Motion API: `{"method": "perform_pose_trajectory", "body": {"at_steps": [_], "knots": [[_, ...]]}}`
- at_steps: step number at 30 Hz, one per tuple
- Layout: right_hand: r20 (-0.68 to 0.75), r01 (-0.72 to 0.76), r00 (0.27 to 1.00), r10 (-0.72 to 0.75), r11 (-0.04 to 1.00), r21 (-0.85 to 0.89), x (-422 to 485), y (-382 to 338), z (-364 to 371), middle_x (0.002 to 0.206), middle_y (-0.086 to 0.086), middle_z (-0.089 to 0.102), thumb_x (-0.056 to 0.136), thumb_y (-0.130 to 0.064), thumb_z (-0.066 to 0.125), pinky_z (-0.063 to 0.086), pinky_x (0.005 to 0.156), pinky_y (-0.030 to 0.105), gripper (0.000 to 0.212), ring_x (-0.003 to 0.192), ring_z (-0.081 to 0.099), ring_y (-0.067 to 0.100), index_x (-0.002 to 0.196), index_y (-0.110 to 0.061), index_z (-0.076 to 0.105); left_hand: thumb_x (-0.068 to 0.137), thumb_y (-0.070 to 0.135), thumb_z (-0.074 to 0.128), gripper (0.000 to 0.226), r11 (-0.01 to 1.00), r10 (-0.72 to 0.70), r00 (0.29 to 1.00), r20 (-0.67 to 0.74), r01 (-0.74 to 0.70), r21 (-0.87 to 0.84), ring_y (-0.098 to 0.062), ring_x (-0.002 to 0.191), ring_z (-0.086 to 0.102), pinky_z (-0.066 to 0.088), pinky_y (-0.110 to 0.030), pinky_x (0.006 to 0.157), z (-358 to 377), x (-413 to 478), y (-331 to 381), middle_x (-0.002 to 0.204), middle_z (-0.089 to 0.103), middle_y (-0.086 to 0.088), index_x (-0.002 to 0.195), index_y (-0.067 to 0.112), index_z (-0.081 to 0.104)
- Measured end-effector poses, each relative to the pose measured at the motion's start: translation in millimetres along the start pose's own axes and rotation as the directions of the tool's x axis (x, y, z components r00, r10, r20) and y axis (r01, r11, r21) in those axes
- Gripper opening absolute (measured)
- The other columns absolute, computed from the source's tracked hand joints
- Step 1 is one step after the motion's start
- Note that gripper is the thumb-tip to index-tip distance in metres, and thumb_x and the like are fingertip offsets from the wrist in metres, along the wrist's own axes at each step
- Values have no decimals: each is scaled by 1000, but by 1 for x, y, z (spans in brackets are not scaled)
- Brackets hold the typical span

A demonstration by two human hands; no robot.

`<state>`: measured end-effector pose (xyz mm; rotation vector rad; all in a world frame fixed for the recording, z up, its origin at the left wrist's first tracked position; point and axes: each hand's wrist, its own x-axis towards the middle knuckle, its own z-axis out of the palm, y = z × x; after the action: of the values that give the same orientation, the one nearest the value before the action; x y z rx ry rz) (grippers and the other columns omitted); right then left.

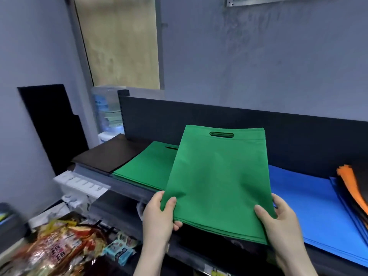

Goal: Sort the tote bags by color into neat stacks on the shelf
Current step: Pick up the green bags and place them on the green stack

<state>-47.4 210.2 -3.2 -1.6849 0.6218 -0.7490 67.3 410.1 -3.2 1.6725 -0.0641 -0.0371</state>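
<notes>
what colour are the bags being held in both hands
Green, like the green stack behind; the held bags show best in the head view.

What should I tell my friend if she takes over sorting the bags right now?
Hands: the left hand grips the bottom left corner of the green bundle; the right hand grips its bottom right corner.
Where: the green bundle is held tilted over the shelf, handle hole at the far end.
Done: a black stack at the far left, a green stack beside it and a blue stack on the right lie flat.
Left: probably lay the bundle on the green stack, then sort the mixed pile of orange, black and blue at the far right.
</notes>
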Motion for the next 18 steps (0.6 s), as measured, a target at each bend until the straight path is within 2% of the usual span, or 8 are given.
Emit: {"method": "perform_pose_trajectory", "body": {"at_steps": [3, 5, 7, 11, 18], "knots": [[69, 16, 997, -21, 998, 59, -9, -8, 45, 102, -9, 67, 87, 3, 60, 50, 91, 39, 31, 103, 61, 13, 102, -25, 60, 96, 17, 53, 20, 999, 21, 999, -24, -21, 29, -18, 40, 57, 49, -26, 44, -45, 10, -6, 114, 63, -1, 115, 18, 58], [112, 17, 993, -26, 997, 77, -15, -10, 75, 101, -9, 69, 87, 4, 59, 52, 90, 43, 34, 99, 65, 15, 97, -28, 61, 97, 15, 52, 13, 999, 34, 998, -52, -32, 37, -18, 40, 57, 49, -26, 43, -74, 14, -9, 103, 66, -2, 102, 23, 60], [156, 11, 988, -23, 997, 76, -22, -10, 100, 102, -7, 70, 87, 3, 59, 52, 91, 46, 34, 98, 67, 16, 98, -29, 62, 97, 14, 52, 17, 999, 31, 995, -91, -27, 41, -17, 40, 56, 48, -27, 42, -98, 18, -12, 92, 67, -2, 92, 28, 59], [211, -3, 977, -16, 996, 88, -27, -14, 137, 104, -8, 71, 87, 1, 59, 53, 91, 46, 34, 99, 67, 13, 103, -29, 63, 97, 13, 51, 21, 1000, 8, 989, -149, -4, 30, -18, 40, 55, 47, -25, 40, -129, 27, -22, 83, 67, -6, 88, 30, 59], [225, -30, 974, 15, 997, 66, -8, -9, 174, 103, -9, 71, 87, 1, 58, 53, 91, 46, 36, 100, 67, 13, 99, -32, 63, 97, 14, 50, 19, 997, -14, 986, -164, 26, 71, -17, 39, 56, 44, -21, 37, -139, 63, -36, 84, 66, -2, 91, 29, 57]]}}
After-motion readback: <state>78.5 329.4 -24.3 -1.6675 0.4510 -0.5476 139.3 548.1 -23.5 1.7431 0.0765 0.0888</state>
